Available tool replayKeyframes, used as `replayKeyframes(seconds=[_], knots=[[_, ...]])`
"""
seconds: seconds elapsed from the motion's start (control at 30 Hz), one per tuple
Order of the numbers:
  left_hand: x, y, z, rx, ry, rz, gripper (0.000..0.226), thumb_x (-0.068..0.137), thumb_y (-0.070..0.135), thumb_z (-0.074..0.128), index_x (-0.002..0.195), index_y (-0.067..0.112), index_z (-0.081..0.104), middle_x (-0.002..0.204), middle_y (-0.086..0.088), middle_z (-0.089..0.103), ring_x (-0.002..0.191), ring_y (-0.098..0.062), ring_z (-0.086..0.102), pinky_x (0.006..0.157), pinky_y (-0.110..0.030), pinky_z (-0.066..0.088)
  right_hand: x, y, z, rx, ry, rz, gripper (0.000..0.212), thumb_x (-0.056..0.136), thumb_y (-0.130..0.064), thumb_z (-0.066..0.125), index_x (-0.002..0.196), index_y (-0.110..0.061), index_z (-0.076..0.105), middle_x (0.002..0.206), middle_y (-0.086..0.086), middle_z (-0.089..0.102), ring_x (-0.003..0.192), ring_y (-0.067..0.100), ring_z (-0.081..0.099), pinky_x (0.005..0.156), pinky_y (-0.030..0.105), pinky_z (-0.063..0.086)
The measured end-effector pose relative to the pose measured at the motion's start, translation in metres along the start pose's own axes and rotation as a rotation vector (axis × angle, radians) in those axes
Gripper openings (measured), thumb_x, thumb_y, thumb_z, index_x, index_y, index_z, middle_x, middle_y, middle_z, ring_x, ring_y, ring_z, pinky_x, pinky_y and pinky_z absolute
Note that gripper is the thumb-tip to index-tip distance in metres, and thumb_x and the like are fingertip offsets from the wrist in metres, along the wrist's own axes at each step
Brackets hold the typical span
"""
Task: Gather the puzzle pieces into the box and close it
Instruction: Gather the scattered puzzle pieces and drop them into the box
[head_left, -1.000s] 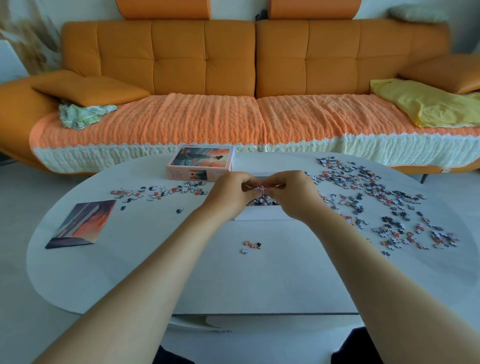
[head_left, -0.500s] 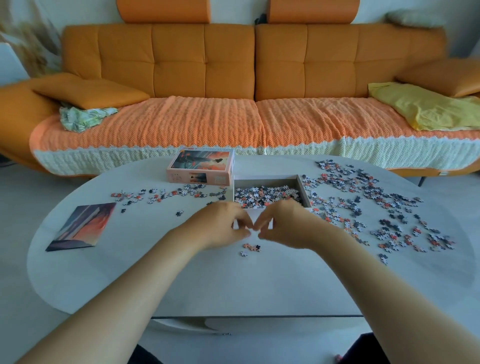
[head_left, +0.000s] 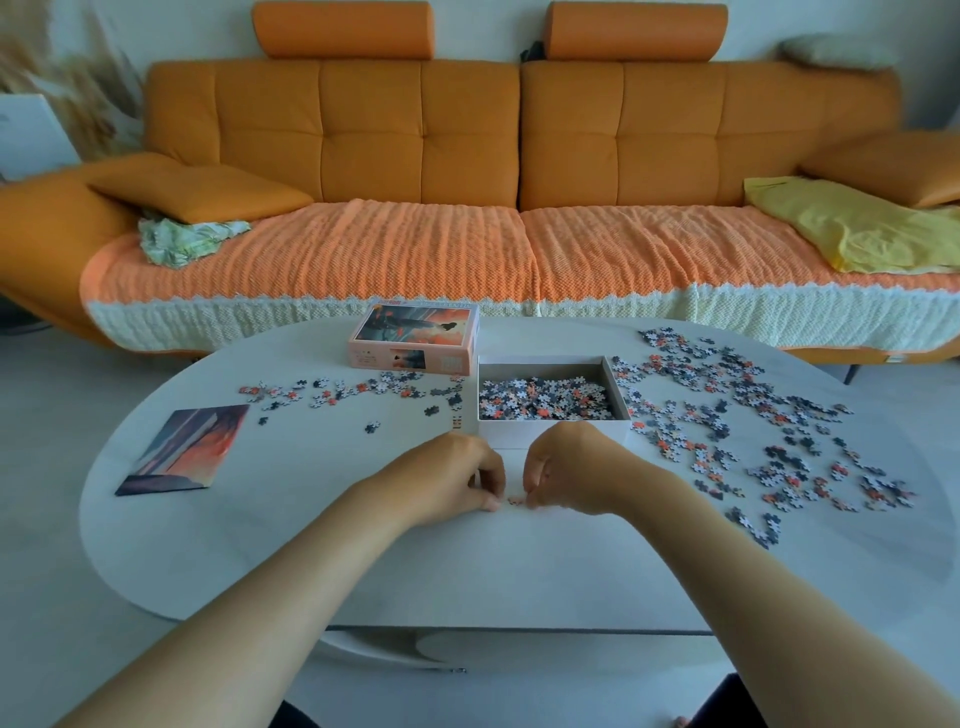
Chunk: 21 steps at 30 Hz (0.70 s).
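Observation:
The open white box (head_left: 551, 435) stands mid-table, partly filled with puzzle pieces (head_left: 543, 397). Its pink lid (head_left: 414, 339) lies to the box's left rear. Just in front of the box my left hand (head_left: 453, 480) and my right hand (head_left: 569, 470) are down on the table, fingers curled, fingertips closing from both sides on a small cluster of pieces. One orange piece (head_left: 515, 500) shows between them; the others are hidden under my fingers. Many loose pieces (head_left: 753, 431) spread to the right of the box, and a thinner row of pieces (head_left: 353, 389) lies to its left.
The table is a white oval table (head_left: 311, 545). A picture card (head_left: 182, 449) lies flat near its left edge. An orange sofa (head_left: 519, 171) with a knitted cover runs behind the table, close to its far edge.
Both hands have come back from above the box, toward me and down to the table, and now close on the small cluster in front of the box. The camera has tilted slightly.

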<state>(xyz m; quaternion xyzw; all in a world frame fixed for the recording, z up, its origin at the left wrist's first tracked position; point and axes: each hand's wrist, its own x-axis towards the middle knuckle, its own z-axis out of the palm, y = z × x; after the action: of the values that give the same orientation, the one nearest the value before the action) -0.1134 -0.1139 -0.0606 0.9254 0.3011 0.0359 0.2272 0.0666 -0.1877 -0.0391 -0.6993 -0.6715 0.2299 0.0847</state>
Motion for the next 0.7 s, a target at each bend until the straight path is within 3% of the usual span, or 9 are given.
replayKeyframes(seconds=[0.1,0.23,0.37,0.53,0.6,0.7], knots=[[-0.001,0.0,-0.003,0.026,-0.003,0.009,0.004,0.083,0.026,0.072,0.087,0.027,0.07,0.085,0.016,0.058,0.078,0.002,0.055,0.072,-0.021,0.047,0.0,-0.001,-0.001,0.048,-0.019,0.004,0.015,0.078,-0.019,0.076,0.074,-0.031,0.069,0.078,-0.006,0.068,0.057,0.009,0.062,0.056,0.027,0.057],[0.001,-0.001,-0.006,0.157,0.017,0.06,0.011,0.086,0.024,0.066,0.094,0.026,0.072,0.086,0.013,0.06,0.076,-0.003,0.054,0.069,-0.022,0.046,0.0,-0.004,0.004,0.061,-0.055,-0.021,0.021,0.082,-0.025,0.073,0.102,-0.033,0.074,0.081,-0.014,0.066,0.072,0.006,0.062,0.054,0.012,0.044],[0.001,-0.005,-0.007,0.272,0.038,0.081,0.017,0.088,0.019,0.057,0.09,0.023,0.073,0.088,0.008,0.065,0.077,-0.009,0.055,0.068,-0.028,0.05,0.001,-0.005,0.006,0.051,-0.055,-0.041,0.014,0.081,-0.021,0.07,0.089,-0.03,0.078,0.071,-0.021,0.065,0.08,0.007,0.066,0.064,0.014,0.051],[0.004,-0.009,-0.006,0.179,0.071,0.03,0.016,0.091,0.021,0.058,0.099,0.023,0.071,0.098,0.009,0.066,0.088,-0.01,0.059,0.075,-0.029,0.05,0.005,-0.003,0.004,-0.002,-0.074,-0.041,0.009,0.079,-0.022,0.067,0.076,-0.029,0.072,0.078,-0.014,0.066,0.079,0.011,0.066,0.075,0.03,0.058],[0.009,-0.006,-0.009,0.1,0.133,0.014,0.019,0.094,0.021,0.058,0.111,0.023,0.067,0.101,0.008,0.066,0.087,-0.011,0.058,0.074,-0.027,0.046,0.009,0.0,-0.001,0.01,0.005,-0.044,0.009,0.079,-0.021,0.066,0.077,-0.026,0.073,0.079,-0.011,0.068,0.078,0.01,0.066,0.073,0.027,0.057],[0.02,0.003,-0.016,0.04,0.305,0.016,0.017,0.095,0.024,0.058,0.11,0.026,0.065,0.093,0.012,0.061,0.078,-0.008,0.053,0.067,-0.025,0.041,0.016,0.009,-0.016,0.124,0.323,-0.028,0.009,0.08,-0.017,0.068,0.075,-0.025,0.07,0.073,-0.01,0.067,0.069,0.003,0.06,0.061,0.014,0.044]])
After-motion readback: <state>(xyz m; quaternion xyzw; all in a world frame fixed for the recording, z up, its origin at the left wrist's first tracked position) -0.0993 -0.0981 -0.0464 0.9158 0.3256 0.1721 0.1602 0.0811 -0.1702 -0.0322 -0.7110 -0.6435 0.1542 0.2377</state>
